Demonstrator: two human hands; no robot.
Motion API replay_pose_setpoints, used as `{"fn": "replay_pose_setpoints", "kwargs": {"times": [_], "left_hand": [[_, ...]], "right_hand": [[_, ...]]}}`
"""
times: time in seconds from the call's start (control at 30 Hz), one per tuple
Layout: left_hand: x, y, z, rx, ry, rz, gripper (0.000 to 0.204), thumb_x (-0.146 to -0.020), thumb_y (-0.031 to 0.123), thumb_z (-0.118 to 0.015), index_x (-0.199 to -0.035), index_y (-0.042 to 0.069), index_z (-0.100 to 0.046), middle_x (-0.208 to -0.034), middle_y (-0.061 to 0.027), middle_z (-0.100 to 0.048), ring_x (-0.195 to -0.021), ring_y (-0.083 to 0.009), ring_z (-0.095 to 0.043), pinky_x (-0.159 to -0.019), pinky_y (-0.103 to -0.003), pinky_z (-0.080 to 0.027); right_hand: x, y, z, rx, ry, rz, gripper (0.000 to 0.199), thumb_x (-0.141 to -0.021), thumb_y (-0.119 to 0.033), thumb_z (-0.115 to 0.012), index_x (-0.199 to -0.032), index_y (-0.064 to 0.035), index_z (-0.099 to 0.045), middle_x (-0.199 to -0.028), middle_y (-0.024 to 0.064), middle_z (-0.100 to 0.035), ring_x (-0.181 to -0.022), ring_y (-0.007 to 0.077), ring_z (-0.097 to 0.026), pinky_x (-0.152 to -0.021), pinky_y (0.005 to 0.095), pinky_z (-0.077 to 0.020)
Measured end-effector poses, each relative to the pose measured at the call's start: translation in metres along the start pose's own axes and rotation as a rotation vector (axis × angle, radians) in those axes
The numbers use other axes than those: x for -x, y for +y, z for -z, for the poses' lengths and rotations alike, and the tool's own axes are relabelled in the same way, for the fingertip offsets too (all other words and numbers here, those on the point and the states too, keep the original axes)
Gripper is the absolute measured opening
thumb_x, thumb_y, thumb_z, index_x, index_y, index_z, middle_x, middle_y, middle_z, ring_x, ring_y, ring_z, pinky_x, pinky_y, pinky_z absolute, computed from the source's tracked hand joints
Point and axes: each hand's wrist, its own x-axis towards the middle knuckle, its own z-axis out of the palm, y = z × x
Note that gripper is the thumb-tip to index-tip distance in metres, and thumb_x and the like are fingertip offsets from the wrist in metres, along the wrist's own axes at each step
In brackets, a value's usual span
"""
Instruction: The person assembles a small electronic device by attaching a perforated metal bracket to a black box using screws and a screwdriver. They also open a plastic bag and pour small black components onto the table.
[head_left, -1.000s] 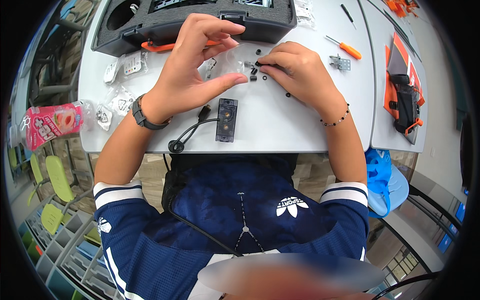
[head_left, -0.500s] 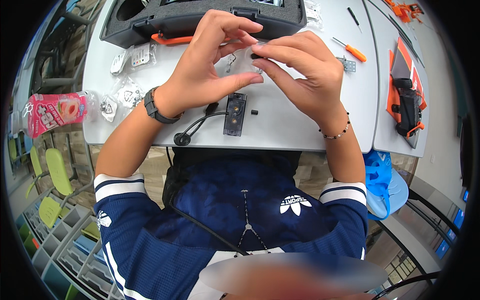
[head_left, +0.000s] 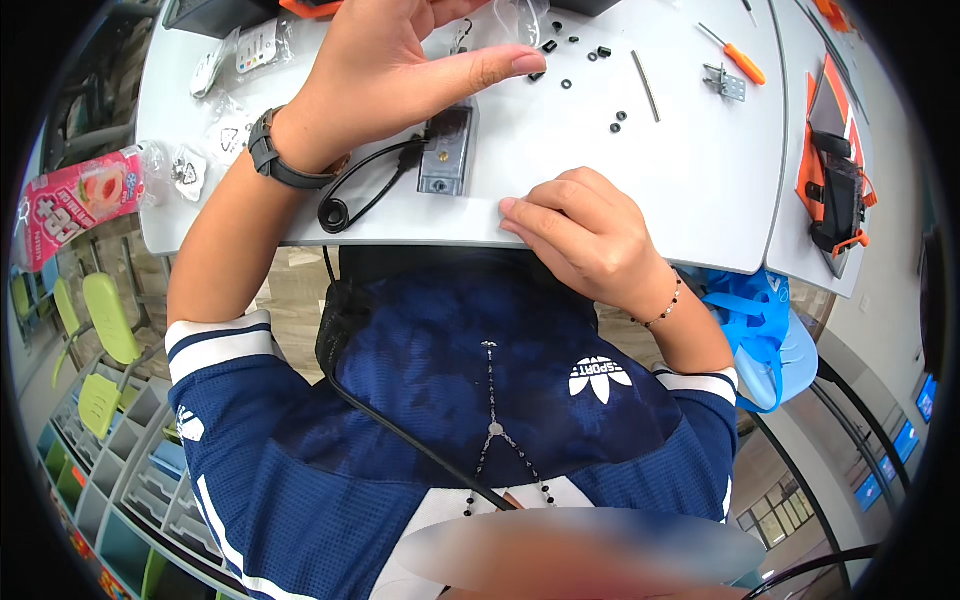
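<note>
My left hand (head_left: 385, 85), a black watch at its wrist, hovers over the table with the thumb stretched out, apart from the fingers; the fingertips run out at the top edge. A clear plastic bag (head_left: 522, 30) is beside those fingers. Below the thumb lies a dark translucent box-shaped module (head_left: 446, 155) with a black cable (head_left: 362, 180) looped to its left. My right hand (head_left: 590, 230) is at the table's front edge, thumb and index finger pressed together; whatever they hold is hidden. Several small black spacers and rings (head_left: 604, 52) lie scattered near a thin metal rod (head_left: 646, 87).
Further right are a metal bracket (head_left: 725, 83) and an orange-handled screwdriver (head_left: 742, 63). An orange and black device (head_left: 838, 190) rests on the adjoining table. Plastic packets (head_left: 258, 48) and a pink-labelled bottle (head_left: 85, 195) are at left. A dark case (head_left: 215, 15) stands along the back.
My right hand has moved from beside the left hand down to the table's front edge. The small black spacer right of the module no longer shows. The view has shifted, uncovering the scattered small parts.
</note>
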Motion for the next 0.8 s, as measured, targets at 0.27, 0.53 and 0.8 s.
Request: {"fn": "replay_pose_setpoints", "kwargs": {"times": [0.27, 0.53, 0.8], "left_hand": [[0.001, -0.005, 0.000, 0.032, -0.031, -0.043, 0.068, -0.070, 0.001, -0.075, -0.126, 0.004, -0.036, -0.115, -0.0046, -0.038, -0.106, -0.0133, -0.047, -0.096, -0.029, -0.041], [0.002, -0.001, -0.005, 0.017, -0.048, -0.119, 0.069, -0.070, -0.003, -0.073, -0.127, 0.004, -0.035, -0.115, -0.0059, -0.039, -0.110, -0.0175, -0.047, -0.097, -0.036, -0.042], [0.000, -0.001, -0.006, 0.046, 0.058, -0.135, 0.065, -0.068, -0.001, -0.076, -0.123, 0.005, -0.040, -0.114, -0.0043, -0.040, -0.104, -0.0144, -0.051, -0.097, -0.033, -0.045]], "right_hand": [[-0.022, 0.008, 0.034, -0.036, 0.170, -0.159, 0.018, -0.069, -0.002, -0.074, -0.084, -0.0014, -0.064, -0.079, 0.0082, -0.063, -0.071, 0.0207, -0.061, -0.061, 0.0273, -0.0488], [-0.088, 0.026, 0.060, -0.079, 0.186, -0.070, 0.016, -0.071, -0.010, -0.076, -0.080, -0.0034, -0.065, -0.070, 0.0033, -0.065, -0.058, 0.0104, -0.060, -0.054, 0.0198, -0.0476], [-0.090, 0.050, 0.078, -0.045, 0.179, -0.206, 0.016, -0.074, -0.018, -0.074, -0.078, -0.0041, -0.067, -0.067, 0.0030, -0.063, -0.053, 0.0089, -0.052, -0.050, 0.0214, -0.0426]]}}
